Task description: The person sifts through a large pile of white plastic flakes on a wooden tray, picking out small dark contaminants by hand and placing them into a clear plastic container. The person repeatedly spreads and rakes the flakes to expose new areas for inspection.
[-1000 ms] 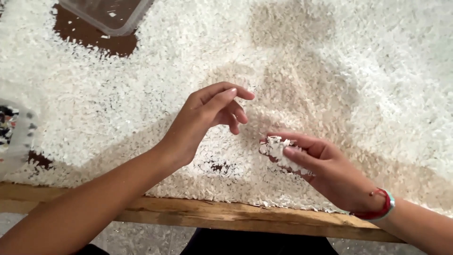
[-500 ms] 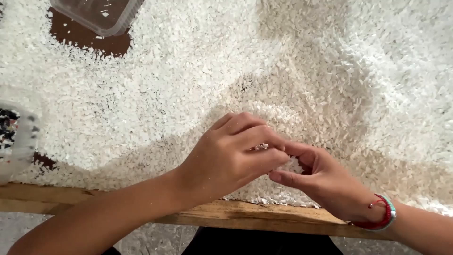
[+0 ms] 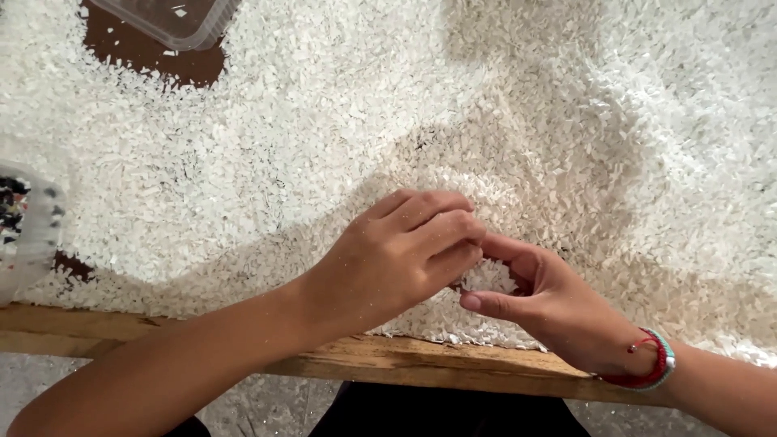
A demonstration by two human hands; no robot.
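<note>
The right hand [image 3: 550, 303] is cupped palm-up just above the near edge of the tabletop [image 3: 453, 368], with a small heap of white flakes [image 3: 490, 279] lying in its hollow, and the left hand [image 3: 396, 259] reaches over it, fingers curled and tips down in that heap, so the two hands are touching. Whether the left fingertips are pinched on a single flake or only stirring among them cannot be told, since the knuckles hide them. The likeliest slip, as I judge it, is spilling: the cupped hand sits close to the wooden edge, and if the palm tilts or the fingers spread, flakes could slide off and fall past the tabletop rather than back onto the pile. A quick poke by the left hand might also flick light pieces out of the palm. The flakes look like small, thin, irregular white chips, dry and loose, the same as the deep layer [image 3: 566, 146] that covers nearly the whole tabletop in drifts, with a few dark specks mixed in. At the left edge stands a clear tub [image 3: 24, 243] holding dark bits, well apart from the hands, and a second clear tub [image 3: 174, 20] sits at the far side by a bare brown patch. A red and teal bracelet [image 3: 651, 364] circles the right wrist.
</note>
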